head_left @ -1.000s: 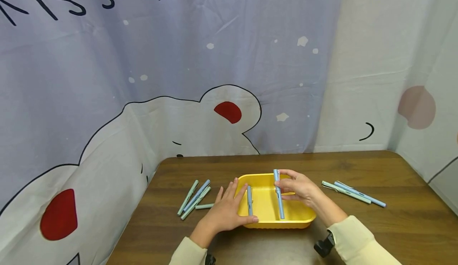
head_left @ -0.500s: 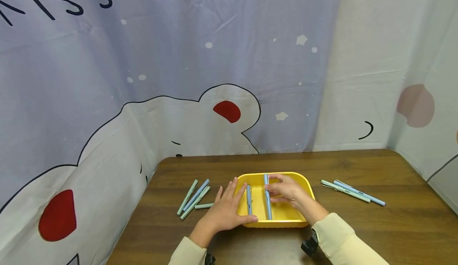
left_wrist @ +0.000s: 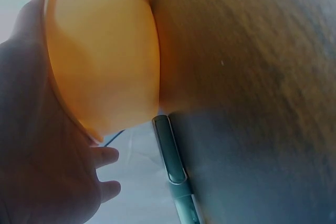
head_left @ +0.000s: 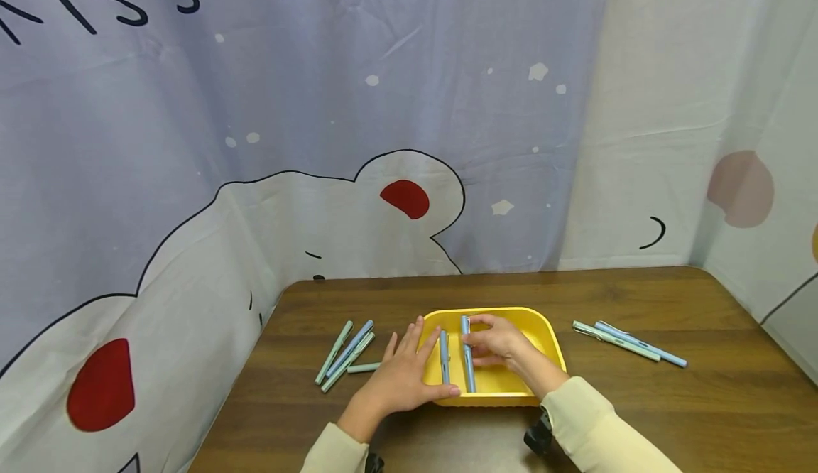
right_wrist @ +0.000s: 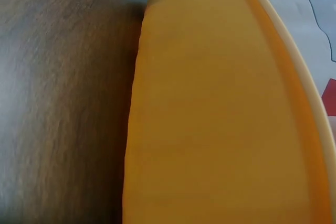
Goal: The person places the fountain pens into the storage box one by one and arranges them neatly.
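In the head view, a yellow tray (head_left: 511, 381) stands on the table. My left hand (head_left: 409, 377) rests on its left end with the fingers spread, the thumb over the near rim. One blue pen (head_left: 444, 359) lies in the tray beside that hand. My right hand (head_left: 501, 345) pinches a second blue pen (head_left: 469, 363) inside the tray, a little to the right of the first and roughly in line with it. Whether this pen touches the tray floor is unclear. The tray's outer wall (right_wrist: 220, 108) fills most of the right wrist view, hiding the right fingers there.
Left of the tray lie several pens, among them a blue pen (head_left: 350, 349) and a green pen (head_left: 334, 352); another green pen (head_left: 364, 368) points toward the tray. At right lie a green pen (head_left: 616, 341) and a blue pen (head_left: 642, 345) on the wooden table (head_left: 722, 416).
My right hand has carried its blue pen leftward and slightly lower within the tray, closer to the other pen. My left hand has stayed in place on the tray.
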The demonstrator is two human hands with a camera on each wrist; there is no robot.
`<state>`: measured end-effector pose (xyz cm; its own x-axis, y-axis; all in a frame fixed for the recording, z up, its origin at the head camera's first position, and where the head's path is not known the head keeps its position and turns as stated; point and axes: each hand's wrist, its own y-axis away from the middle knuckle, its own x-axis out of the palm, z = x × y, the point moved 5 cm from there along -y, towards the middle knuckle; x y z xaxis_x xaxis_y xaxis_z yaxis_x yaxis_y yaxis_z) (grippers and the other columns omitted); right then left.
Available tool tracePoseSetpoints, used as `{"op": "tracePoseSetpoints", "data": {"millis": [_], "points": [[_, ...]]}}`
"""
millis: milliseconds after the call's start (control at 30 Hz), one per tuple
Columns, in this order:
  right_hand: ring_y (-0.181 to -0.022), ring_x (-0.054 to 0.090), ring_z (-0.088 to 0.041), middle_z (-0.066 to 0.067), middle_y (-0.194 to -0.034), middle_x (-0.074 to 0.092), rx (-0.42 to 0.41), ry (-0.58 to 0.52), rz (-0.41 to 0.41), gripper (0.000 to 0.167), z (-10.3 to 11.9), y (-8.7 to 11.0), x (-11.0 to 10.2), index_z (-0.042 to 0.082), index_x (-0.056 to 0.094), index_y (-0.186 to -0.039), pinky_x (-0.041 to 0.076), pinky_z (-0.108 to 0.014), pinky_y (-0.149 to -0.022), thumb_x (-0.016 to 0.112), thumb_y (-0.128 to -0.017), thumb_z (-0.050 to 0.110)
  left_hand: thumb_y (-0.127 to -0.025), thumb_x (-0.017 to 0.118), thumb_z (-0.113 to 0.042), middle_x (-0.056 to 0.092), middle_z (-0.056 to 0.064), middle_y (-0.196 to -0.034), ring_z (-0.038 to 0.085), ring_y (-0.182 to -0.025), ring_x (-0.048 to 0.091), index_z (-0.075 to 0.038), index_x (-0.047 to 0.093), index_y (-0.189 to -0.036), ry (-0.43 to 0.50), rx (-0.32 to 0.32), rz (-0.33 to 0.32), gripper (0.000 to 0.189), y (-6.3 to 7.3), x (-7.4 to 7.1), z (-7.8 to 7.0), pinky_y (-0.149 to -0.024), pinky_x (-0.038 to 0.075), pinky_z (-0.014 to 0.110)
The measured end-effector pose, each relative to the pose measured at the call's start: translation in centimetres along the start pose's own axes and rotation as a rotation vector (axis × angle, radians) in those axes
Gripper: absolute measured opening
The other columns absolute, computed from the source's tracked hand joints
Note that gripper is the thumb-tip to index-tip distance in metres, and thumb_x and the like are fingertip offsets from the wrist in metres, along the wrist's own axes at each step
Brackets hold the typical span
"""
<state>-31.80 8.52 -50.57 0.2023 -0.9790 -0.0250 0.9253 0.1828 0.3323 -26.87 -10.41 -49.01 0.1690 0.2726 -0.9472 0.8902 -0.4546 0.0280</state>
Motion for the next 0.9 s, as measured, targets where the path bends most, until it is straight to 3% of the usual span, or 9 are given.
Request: {"op": "tracePoseSetpoints", "data": {"millis": [400,900], "points": [[-0.073,0.068,-0.021,-0.016,-0.089,0.070,0.028,0.035,-0.002,0.044,-0.4,-0.3,2.0,-0.003,0.055,-0.134,0.062,-0.042,-0.068,0.070,-0.093,0.002,-0.085,0.055,-0.080,0.002,0.015,-0.170,0.033,-0.156,0.009,-0.019,0.020,-0.164,0.004,-0.004,0.005,0.106,0.2,-0.1,0.1,-0.122,0.008,0.062],[-0.072,0.066,-0.020,-0.016,-0.088,0.069,0.049,0.117,-0.017,0.046,-0.5,-0.5,2.4,-0.006,0.054,-0.136,0.062,-0.038,-0.067,0.069,-0.093,-0.001,-0.085,0.055,-0.080,-0.001,0.012,-0.170,0.032,-0.156,0.007,-0.020,0.018,-0.164,0.013,0.002,0.011,0.106,0.0,0.0,-0.1,-0.122,0.007,0.061]]}}
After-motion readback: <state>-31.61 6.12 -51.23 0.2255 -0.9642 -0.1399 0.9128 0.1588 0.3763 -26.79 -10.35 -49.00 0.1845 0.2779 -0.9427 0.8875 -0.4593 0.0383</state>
